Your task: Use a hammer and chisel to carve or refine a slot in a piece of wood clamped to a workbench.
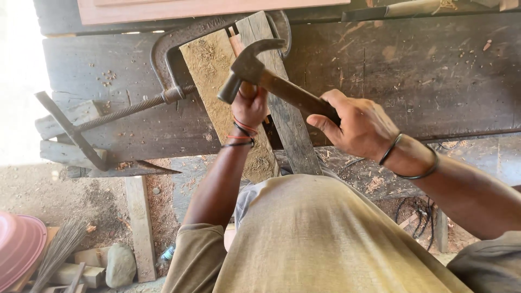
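Right hand [361, 127]: clenched around the hammer [271, 81] handle.
Left hand [248, 106]: gripping something under the hammer head; cannot tell what.
Planks [209, 70]: clamped on desk [434, 70].

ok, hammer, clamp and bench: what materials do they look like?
Hammer: dark, dull metal claw head, probably steel; brown wooden handle, worn smooth, gripped by the right hand.
Clamp: heavy C-frame with threaded screw, likely cast iron or steel, rusty brown.
Bench: thick dark timber, weathered, scratched, dusted with sawdust.
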